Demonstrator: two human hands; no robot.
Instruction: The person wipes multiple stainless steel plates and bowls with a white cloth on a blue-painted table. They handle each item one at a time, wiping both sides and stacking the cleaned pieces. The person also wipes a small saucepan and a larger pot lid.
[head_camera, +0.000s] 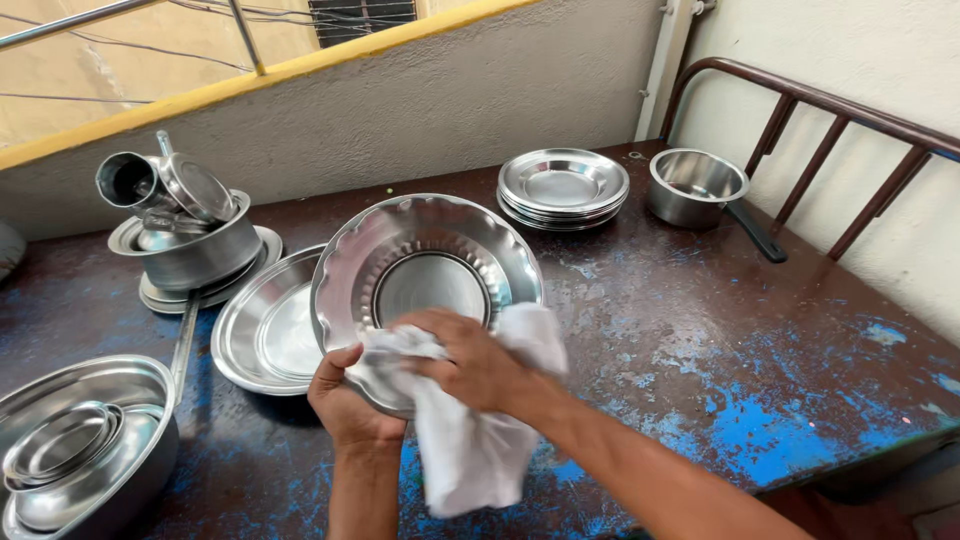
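Scalloped steel plate (430, 270) held tilted above the worn blue worktop (700, 370), near centre, left hand (345, 400) gripping its lower rim, right hand (475, 360) pressing a white cloth (470, 450) onto its near edge; flat steel plate (262, 335) just left, stacked plates (563, 187) and saucepan (695, 187) far right.

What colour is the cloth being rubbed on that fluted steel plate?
White. The cloth shows plainly in the head view, under the right hand on the plate.
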